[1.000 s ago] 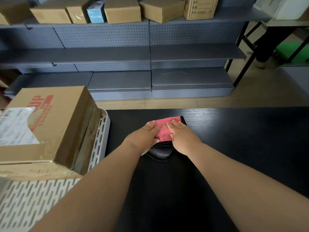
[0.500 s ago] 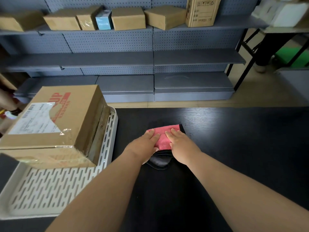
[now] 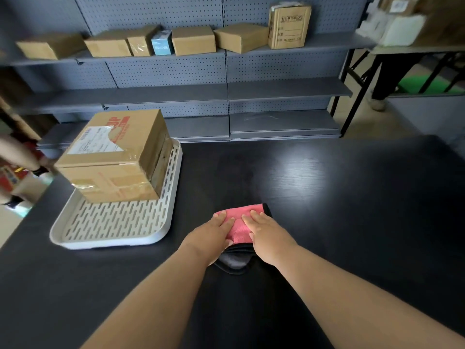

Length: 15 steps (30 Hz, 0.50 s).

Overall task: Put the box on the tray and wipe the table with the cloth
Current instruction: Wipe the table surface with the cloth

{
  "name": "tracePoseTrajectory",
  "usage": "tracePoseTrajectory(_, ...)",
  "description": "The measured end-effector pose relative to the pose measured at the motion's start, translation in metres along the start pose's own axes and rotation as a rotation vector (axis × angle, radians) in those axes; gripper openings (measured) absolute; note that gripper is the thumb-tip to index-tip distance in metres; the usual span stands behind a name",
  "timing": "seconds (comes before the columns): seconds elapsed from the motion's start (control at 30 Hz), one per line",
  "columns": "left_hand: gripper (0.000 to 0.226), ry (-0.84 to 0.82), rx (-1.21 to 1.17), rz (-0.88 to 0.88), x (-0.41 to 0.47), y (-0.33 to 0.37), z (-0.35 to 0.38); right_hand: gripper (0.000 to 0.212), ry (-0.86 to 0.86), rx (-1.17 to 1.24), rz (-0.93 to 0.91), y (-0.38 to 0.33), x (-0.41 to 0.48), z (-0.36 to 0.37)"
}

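Note:
A taped cardboard box [image 3: 113, 157] with a white label stands on the far part of the white slotted tray [image 3: 113, 222], at the left of the black table [image 3: 339, 197]. The pink cloth [image 3: 239, 224], with dark grey edging, lies flat on the table in front of me. My left hand [image 3: 211, 236] and my right hand [image 3: 269, 235] press down on it side by side, fingers pointing away from me. The grey near end of the cloth sticks out between my wrists.
Grey shelving [image 3: 226, 94] stands beyond the table's far edge, with several cardboard boxes [image 3: 193, 40] on its top shelf. Another person's hand [image 3: 17, 153] shows at the left edge. A folding table and someone's legs [image 3: 387, 71] are at the far right.
Both hands have drawn the cloth toward me, away from the table's far edge. The view has lifted, so the whole tray and box now show.

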<state>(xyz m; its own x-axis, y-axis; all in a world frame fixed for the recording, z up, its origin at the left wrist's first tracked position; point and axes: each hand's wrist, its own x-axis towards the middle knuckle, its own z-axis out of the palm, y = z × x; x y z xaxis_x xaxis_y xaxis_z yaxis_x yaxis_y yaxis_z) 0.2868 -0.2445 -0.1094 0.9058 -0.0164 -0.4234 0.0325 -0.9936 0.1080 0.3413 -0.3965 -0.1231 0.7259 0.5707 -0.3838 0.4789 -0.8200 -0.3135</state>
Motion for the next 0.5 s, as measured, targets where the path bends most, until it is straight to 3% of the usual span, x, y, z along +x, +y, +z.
tracePoseTrajectory(0.5, 0.062, -0.041, 0.017, 0.083, -0.1, 0.09, 0.053, 0.054, -0.017, -0.011, 0.03, 0.02, -0.143, 0.05)
